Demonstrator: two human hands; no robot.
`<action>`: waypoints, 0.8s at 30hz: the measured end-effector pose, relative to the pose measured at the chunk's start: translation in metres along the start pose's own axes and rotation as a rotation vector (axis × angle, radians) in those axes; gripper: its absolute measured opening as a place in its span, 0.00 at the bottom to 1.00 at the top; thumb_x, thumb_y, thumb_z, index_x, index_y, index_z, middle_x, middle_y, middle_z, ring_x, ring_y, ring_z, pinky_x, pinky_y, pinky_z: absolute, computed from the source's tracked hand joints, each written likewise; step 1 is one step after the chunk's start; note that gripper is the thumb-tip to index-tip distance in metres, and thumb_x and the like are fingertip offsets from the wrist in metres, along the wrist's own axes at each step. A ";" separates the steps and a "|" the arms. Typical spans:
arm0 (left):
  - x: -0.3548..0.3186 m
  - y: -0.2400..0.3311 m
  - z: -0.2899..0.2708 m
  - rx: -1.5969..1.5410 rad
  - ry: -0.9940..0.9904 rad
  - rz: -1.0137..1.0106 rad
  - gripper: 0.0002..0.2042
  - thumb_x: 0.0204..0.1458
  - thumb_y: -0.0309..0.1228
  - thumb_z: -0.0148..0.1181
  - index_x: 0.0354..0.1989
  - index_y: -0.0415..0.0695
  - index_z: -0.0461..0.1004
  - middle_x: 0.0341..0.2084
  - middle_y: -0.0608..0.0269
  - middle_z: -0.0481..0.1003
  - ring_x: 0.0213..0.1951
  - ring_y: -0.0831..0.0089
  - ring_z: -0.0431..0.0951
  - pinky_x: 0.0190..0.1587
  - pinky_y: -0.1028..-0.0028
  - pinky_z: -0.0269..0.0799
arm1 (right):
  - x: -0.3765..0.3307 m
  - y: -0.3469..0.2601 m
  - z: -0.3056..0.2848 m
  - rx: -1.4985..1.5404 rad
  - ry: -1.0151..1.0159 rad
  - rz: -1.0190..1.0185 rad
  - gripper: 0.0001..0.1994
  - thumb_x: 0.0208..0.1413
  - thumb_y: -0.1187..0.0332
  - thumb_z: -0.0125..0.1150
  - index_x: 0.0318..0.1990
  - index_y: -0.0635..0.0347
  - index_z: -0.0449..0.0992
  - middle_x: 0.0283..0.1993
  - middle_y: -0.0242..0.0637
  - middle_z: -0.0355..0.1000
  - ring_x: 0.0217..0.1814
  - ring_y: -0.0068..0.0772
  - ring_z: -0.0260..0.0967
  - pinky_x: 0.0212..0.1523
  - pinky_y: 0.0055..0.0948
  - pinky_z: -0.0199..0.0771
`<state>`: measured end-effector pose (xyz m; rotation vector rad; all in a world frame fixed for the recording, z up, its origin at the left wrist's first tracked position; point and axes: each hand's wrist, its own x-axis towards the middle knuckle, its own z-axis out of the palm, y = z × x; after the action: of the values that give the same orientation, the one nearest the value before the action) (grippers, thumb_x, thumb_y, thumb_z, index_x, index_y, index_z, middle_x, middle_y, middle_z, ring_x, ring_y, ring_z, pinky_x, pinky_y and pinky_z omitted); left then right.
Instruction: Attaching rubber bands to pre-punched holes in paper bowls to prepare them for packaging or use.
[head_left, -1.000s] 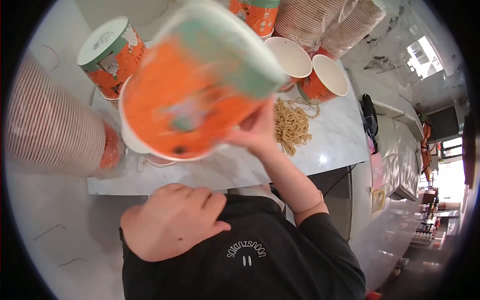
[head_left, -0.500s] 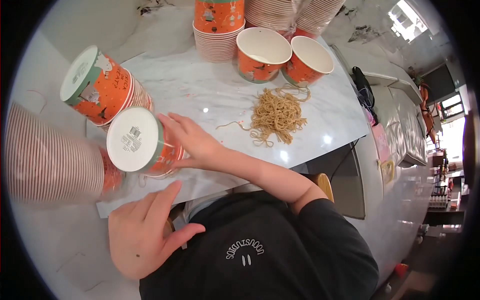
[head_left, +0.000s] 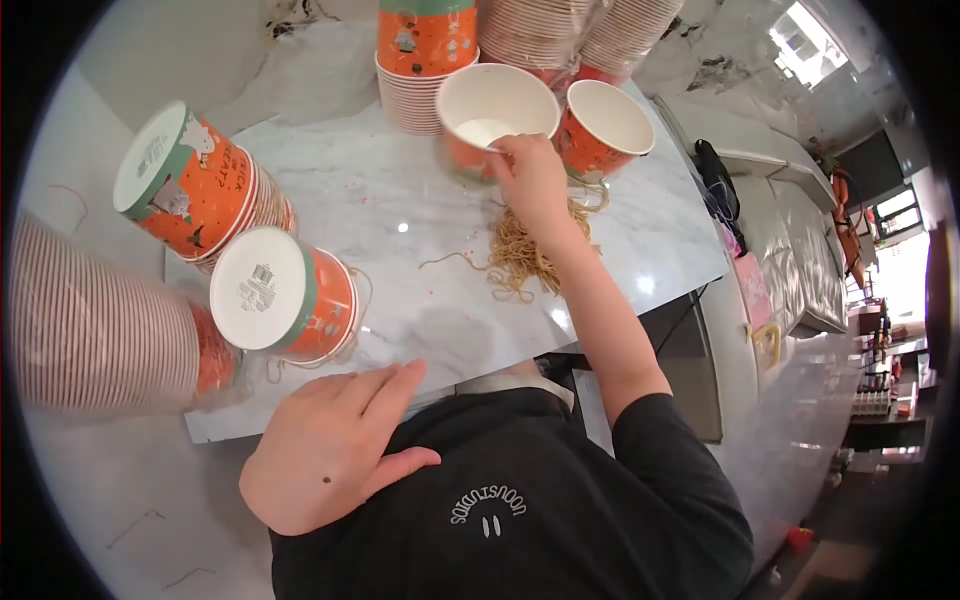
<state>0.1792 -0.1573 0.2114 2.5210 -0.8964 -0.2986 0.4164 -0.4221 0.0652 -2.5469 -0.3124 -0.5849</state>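
Reaching far across the marble bench (head_left: 400,200), the right hand (head_left: 530,175) has its fingers pinched on the near rim of an open orange paper cup (head_left: 495,115), so that grip is clenched on the cup's edge. This cup stands upright at the far side of the bench, its white inside showing, and just beside it on the right stands a second open orange cup (head_left: 605,125), also upright. Under the right wrist and forearm lies a loose heap of pale dry noodles (head_left: 525,250), with a few single strands straying out toward the left on the marble. Behind the two open cups rises a nested stack of orange cups (head_left: 425,60), and further right lie sleeves of stacked cups in clear wrap (head_left: 570,35). The left hand (head_left: 335,455) lies flat and released, fingers spread, at the near edge of the bench and against the person's dark shirt (head_left: 520,500); it grasps nothing. Just beyond it a cup lies tipped on its side, white base (head_left: 262,290) turned toward the camera, with another stack of tipped cups (head_left: 190,190) behind it further left. A long ribbed sleeve of cups (head_left: 90,330) fills the left edge of the view.
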 end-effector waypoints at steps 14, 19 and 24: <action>0.082 -0.075 0.046 0.148 0.295 -0.149 0.18 0.50 0.18 0.56 0.52 0.39 0.75 0.40 0.49 0.79 0.43 0.50 0.81 0.45 0.56 0.75 | -0.110 -0.042 0.022 0.754 0.037 -0.084 0.17 0.55 0.73 0.65 0.51 0.63 0.71 0.48 0.40 0.70 0.51 0.37 0.68 0.55 0.35 0.69; 0.084 -0.076 0.044 0.140 0.299 -0.175 0.17 0.50 0.17 0.55 0.50 0.40 0.77 0.34 0.51 0.80 0.38 0.51 0.81 0.40 0.57 0.76 | -0.122 -0.031 0.068 0.354 -0.114 -0.253 0.09 0.54 0.75 0.62 0.42 0.67 0.75 0.48 0.48 0.71 0.51 0.52 0.70 0.53 0.43 0.73; 0.085 -0.084 0.047 0.145 0.316 -0.209 0.17 0.53 0.20 0.58 0.52 0.41 0.76 0.37 0.51 0.81 0.40 0.52 0.82 0.41 0.56 0.76 | -0.113 -0.028 0.066 0.121 -0.280 -0.385 0.03 0.54 0.76 0.57 0.34 0.67 0.75 0.40 0.43 0.72 0.47 0.52 0.71 0.50 0.45 0.74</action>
<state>0.2744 -0.1697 0.1250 2.6969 -0.5506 0.1057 0.3305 -0.3763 -0.0272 -2.4620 -0.9226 -0.3272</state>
